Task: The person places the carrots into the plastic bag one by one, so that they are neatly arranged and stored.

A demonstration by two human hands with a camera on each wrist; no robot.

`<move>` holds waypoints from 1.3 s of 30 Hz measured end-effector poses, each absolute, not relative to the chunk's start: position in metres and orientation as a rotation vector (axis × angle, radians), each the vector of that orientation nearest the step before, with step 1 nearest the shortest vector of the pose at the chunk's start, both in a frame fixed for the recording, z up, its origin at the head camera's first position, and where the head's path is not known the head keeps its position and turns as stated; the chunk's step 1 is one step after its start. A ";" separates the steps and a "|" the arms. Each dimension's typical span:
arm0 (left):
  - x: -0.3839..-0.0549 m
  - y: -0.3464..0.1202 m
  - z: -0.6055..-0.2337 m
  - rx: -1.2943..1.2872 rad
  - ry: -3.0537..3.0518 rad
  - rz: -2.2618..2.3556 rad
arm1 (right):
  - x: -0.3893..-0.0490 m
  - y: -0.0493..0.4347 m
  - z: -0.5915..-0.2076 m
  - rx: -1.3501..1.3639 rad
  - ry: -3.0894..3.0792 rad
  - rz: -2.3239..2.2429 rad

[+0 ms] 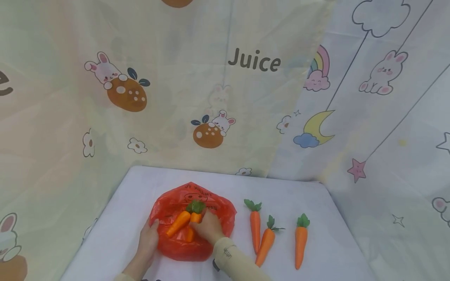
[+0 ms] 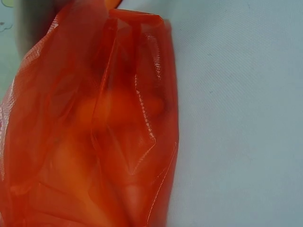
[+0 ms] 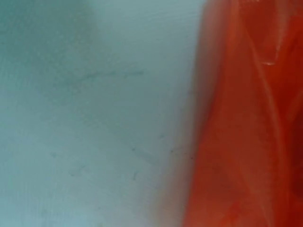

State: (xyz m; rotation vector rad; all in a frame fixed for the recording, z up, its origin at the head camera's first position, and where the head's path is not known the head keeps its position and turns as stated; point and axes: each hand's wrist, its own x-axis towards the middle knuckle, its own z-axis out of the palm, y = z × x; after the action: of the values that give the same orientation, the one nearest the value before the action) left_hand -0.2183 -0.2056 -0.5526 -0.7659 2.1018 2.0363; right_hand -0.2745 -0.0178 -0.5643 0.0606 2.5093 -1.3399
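Observation:
A red plastic bag (image 1: 191, 251) lies open-mouthed on the white table, dark print inside its far wall. My left hand (image 1: 148, 239) grips the bag's left rim, thumb over the edge. Reaching into the mouth, my right hand (image 1: 211, 228) pinches an orange carrot (image 1: 195, 217) near its green top. Beside that one lies another carrot (image 1: 179, 223), slanting down to the left. An orange piece (image 1: 190, 235) shows below; whether it belongs to the held carrot I cannot tell. Through the bag wall (image 2: 142, 189) in the left wrist view, blurred orange shapes appear. The right wrist view shows only the bag's side (image 3: 236, 156) and tabletop.
Right of the bag, a carrot (image 1: 255, 230) with leaves touches or nearly touches a slanted carrot (image 1: 266, 244). Farther right lies another carrot (image 1: 300, 246). The white table (image 1: 337, 234) ends at a printed curtain (image 1: 168, 128) behind and at both sides.

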 end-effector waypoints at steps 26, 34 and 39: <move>-0.217 -0.204 -0.554 -0.757 2.121 1.998 | -0.264 -0.022 -0.554 -0.242 2.456 -1.178; -0.218 -0.204 -0.554 -0.765 2.120 1.986 | -0.266 -0.025 -0.554 -0.494 2.579 -0.817; -0.218 -0.203 -0.553 -0.760 2.111 1.981 | -0.269 -0.025 -0.558 -0.615 2.582 -0.702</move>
State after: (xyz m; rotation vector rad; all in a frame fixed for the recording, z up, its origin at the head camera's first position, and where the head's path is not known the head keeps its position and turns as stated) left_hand -0.2185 -0.2034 -0.5533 -0.7598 2.1110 1.9808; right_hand -0.2685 -0.0254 -0.5576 -0.6152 2.5816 -0.7019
